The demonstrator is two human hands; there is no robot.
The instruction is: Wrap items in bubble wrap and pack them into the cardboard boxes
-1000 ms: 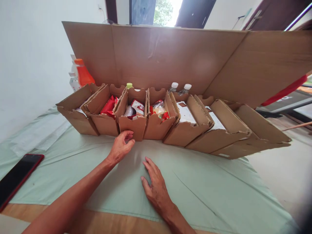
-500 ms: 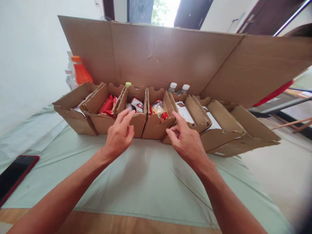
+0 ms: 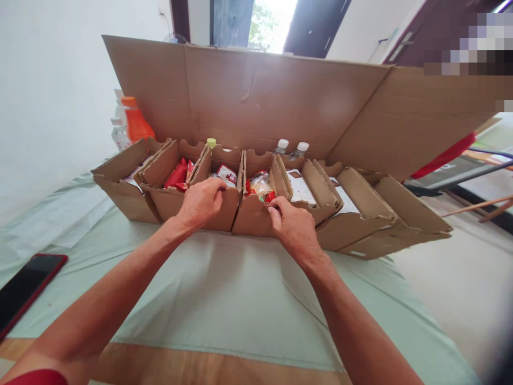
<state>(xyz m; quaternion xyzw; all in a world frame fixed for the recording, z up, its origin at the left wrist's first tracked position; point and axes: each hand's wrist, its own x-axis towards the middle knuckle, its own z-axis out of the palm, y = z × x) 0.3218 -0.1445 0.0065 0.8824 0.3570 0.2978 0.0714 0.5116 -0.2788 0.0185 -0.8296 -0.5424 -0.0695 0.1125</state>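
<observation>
Several narrow open cardboard boxes stand in a row. My left hand (image 3: 201, 203) is closed at the front rim of the third cardboard box from the left (image 3: 226, 211); its fingertips are partly hidden. Inside that box lies a red-and-white packet (image 3: 226, 175). My right hand (image 3: 294, 224) pinches the front rim of the fourth cardboard box (image 3: 252, 216), near its right corner. A clear-and-red snack packet (image 3: 261, 186) lies in this one. Just left of my left hand, a red packet (image 3: 177, 175) sits in the second box.
A tall cardboard panel (image 3: 280, 96) stands behind the row. Near it are an orange bottle (image 3: 138, 123), two white-capped bottles (image 3: 282, 145) and a yellow-green cap (image 3: 211, 143). A phone (image 3: 30, 286) lies at left on the pale green cloth (image 3: 216, 299).
Both hands have moved onto the front rims of the two middle boxes, and their fingers have closed. The view has shifted slightly.
</observation>
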